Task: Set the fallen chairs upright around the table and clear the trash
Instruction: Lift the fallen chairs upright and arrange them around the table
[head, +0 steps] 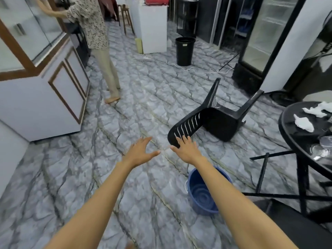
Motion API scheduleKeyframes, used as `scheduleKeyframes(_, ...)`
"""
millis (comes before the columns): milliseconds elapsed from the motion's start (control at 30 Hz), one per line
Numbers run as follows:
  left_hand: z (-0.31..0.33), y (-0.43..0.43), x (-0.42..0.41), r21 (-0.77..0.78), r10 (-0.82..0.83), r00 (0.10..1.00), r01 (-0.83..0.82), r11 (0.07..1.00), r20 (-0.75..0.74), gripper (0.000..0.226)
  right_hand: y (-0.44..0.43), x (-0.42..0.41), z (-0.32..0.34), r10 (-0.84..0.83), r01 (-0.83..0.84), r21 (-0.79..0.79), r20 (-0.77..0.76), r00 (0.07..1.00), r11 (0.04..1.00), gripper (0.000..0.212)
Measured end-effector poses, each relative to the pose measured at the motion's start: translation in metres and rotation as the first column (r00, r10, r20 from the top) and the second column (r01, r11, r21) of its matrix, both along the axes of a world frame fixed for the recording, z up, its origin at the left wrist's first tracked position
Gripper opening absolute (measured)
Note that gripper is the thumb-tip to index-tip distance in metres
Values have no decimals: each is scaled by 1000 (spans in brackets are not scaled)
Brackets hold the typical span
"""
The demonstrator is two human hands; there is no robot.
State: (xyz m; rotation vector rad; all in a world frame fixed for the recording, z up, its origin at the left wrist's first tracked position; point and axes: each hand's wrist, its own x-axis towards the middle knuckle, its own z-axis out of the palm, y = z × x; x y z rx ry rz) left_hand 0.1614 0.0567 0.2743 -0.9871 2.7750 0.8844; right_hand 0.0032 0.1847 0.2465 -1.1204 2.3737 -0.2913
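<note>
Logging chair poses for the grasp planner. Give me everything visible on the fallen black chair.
The black plastic chair lies tipped over on the marble-pattern floor, left of the round black table. Its slatted backrest points toward the camera, and two legs stick up and away. The right hand overlaps the backrest's top edge, fingers spread; actual contact is uncertain. The left hand is open beside it, clear of the chair.

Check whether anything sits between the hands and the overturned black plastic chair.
Nothing visible does. The right hand already overlaps the slatted backrest of the overturned black plastic chair, and the open left hand has only bare floor ahead. The blue plastic bucket sits nearer, under the right forearm.
</note>
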Motion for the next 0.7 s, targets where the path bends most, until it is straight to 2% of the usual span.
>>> scheduleKeyframes(267, -11, -133, -115, 31, -287, 958, 287, 958, 7, 82, -90, -74, -22, -285, 285, 10, 53, 957, 958, 70)
scheduleKeyframes(367, -8, -178, -157, 26, -393, 919, 392, 920, 27, 84, -123, -97, -25, -379, 381, -12, 89, 921, 924, 70)
scheduleKeyframes(467, -11, -215, -197, 39, -473, 880, 472, 881, 37, 100, -149, -117, -32, -434, 439, -20, 121, 893, 898, 69)
scheduleKeyframes(600, -26, -252, -255, 50, -572, 819, 569, 821, 52, 107, -170, -151, -46, -524, 530, -1, 154, 838, 848, 67)
scheduleKeyframes(700, -37, -278, -308, 74, -636, 770, 633, 771, 52, 98, -187, -189, -58, -586, 590, 27, 161, 795, 807, 68)
